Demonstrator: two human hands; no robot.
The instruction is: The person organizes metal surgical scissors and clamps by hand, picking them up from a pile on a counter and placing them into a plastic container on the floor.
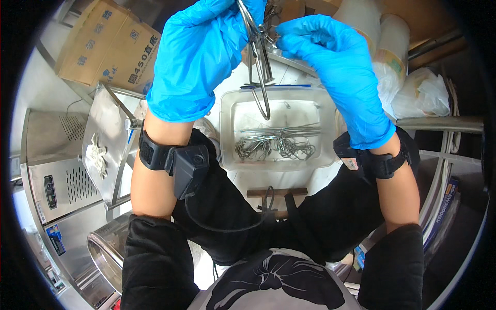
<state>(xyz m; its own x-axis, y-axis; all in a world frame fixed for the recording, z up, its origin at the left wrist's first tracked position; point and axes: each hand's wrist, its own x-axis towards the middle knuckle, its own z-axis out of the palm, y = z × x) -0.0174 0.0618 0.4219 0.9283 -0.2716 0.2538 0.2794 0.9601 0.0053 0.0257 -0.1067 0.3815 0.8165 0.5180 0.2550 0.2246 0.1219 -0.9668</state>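
— steel forceps (260,62), is that what's held up there?

— yes, a scissor-handled clamp, long axis nearly upright. its finger rings hang down toward the clear plastic tub (227,111), and the working end points up and far, out of the top of the view.

— which hand has it?

— the left hand (199,57), blue-gloved, fingers closed around the upper shaft. the right hand (338,72), also gloved, pinches together at something small and metallic just right of the shaft; what it is, i cannot tell.

— and where is the tool over the scene?

— in the air, above the far edge of the tub. more steel instruments (276,144) lie in the tub's near half, long axes running left to right.

— anything else?

— a cardboard box (108,46) far left, a steel tray (106,139) at left.
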